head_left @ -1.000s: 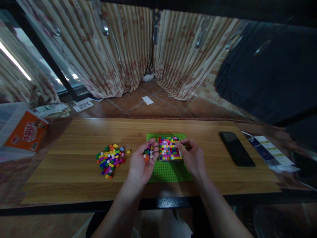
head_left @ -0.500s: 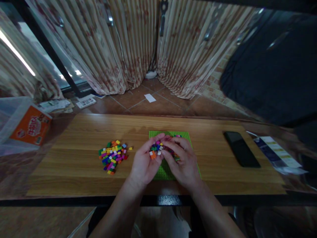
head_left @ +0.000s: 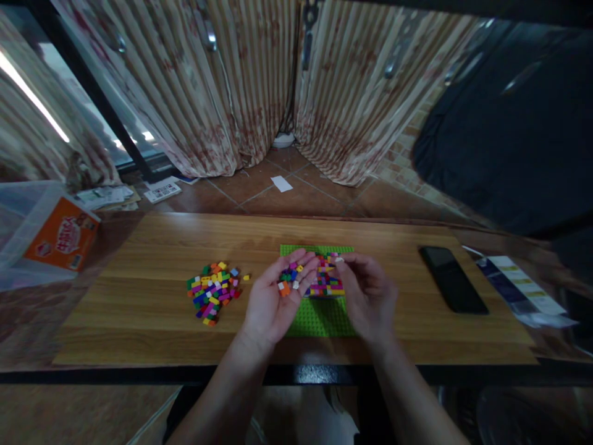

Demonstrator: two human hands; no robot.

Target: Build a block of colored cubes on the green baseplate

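Note:
My left hand [head_left: 271, 303] is turned palm up and cupped, holding several small building bricks [head_left: 290, 275] in orange, white, purple, blue and yellow. Between the thumb and fingertips of my right hand [head_left: 368, 293] is a small white brick [head_left: 340, 259]. That brick is over the right side of a multicoloured brick build [head_left: 324, 284], which stands on a green studded baseplate [head_left: 319, 321]. The fingers of my left hand cover the build's left part. Whether the white brick touches the build, I cannot tell.
A loose pile of coloured bricks [head_left: 213, 293] lies on the wooden table [head_left: 152, 334] to the left, with a single yellow brick [head_left: 246, 277] beside it. A black phone [head_left: 451, 279] rests at the right. Beyond the left edge stands a clear plastic bin [head_left: 28, 247].
My right hand has moved right, away from the left palm, with a white brick pinched in it. More of the brick build now shows. The left hand has stayed in place.

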